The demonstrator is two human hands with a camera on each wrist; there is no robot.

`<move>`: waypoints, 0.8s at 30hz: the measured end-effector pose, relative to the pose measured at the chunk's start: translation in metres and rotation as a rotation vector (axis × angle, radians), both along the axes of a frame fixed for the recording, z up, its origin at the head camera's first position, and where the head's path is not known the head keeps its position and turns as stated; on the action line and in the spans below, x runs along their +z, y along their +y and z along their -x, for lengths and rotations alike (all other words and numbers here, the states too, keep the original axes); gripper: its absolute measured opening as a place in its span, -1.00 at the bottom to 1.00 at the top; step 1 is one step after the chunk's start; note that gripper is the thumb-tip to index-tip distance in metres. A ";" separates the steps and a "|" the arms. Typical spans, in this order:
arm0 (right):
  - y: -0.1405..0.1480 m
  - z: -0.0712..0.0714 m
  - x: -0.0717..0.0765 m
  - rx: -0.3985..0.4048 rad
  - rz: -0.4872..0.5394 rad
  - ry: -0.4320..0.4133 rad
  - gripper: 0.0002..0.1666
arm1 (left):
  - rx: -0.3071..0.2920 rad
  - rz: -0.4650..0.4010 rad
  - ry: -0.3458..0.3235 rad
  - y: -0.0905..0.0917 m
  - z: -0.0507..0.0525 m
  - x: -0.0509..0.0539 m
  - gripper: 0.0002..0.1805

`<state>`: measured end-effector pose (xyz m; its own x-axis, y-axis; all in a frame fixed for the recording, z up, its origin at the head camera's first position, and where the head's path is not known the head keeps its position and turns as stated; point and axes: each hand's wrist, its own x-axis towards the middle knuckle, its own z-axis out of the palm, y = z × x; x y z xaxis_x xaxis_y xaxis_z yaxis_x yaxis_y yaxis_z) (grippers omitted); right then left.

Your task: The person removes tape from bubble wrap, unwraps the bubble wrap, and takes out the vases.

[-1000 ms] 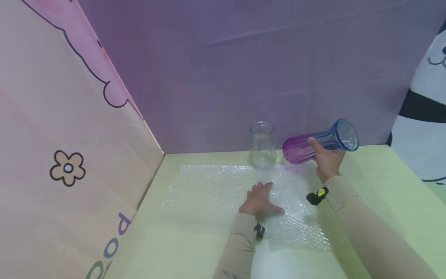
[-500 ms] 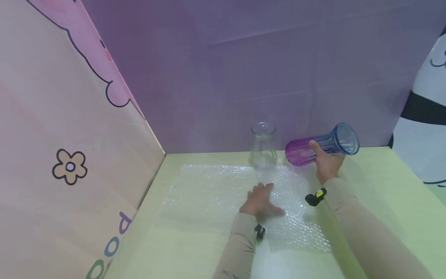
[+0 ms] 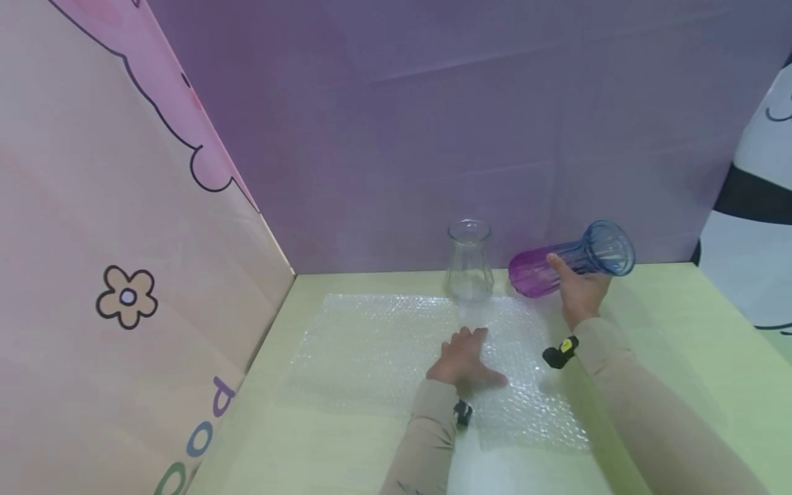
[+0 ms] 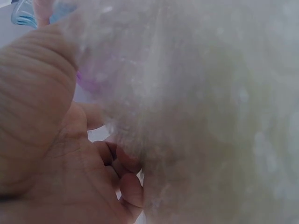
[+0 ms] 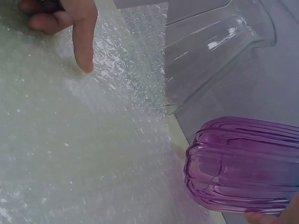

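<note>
My right hand (image 3: 584,292) grips a fluted glass vase (image 3: 535,271), thumb across its upper side. The vase lies tilted on its side, purple at the base and blue toward the flared mouth, which points right. In the right wrist view its purple base (image 5: 233,163) is close to the bubble wrap. My left hand (image 3: 464,361) rests on the sheet of bubble wrap (image 3: 371,344), thumb spread out to the right. Bubble wrap fills much of the left wrist view beside the palm (image 4: 70,154), where several fingers appear bent.
A clear glass vase (image 3: 469,265) stands upright at the back edge of the bubble wrap. Behind the pale table (image 3: 247,440) hangs a purple backdrop (image 3: 396,137). On the left is a printed panel (image 3: 93,206).
The purple and blue vase has come down slightly in my right hand, its mouth lower. My left hand stays in place on the bubble wrap.
</note>
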<state>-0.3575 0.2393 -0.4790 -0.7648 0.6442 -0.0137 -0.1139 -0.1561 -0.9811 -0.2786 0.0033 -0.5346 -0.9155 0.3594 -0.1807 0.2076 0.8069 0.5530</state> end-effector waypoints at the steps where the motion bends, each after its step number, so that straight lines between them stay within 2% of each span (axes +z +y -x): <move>1: 0.000 0.000 -0.001 -0.002 -0.017 -0.007 0.21 | -0.001 0.002 0.001 0.000 0.000 0.000 0.19; 6: -0.001 0.001 -0.003 -0.002 -0.079 -0.049 0.24 | -0.003 0.009 0.003 -0.001 0.001 -0.001 0.19; 18: -0.004 -0.004 0.004 0.055 -0.266 -0.057 0.13 | -0.017 0.060 0.019 0.000 0.000 0.003 0.17; 24: -0.004 -0.003 0.008 0.080 -0.362 -0.074 0.20 | -0.022 0.061 0.014 0.001 0.001 0.005 0.18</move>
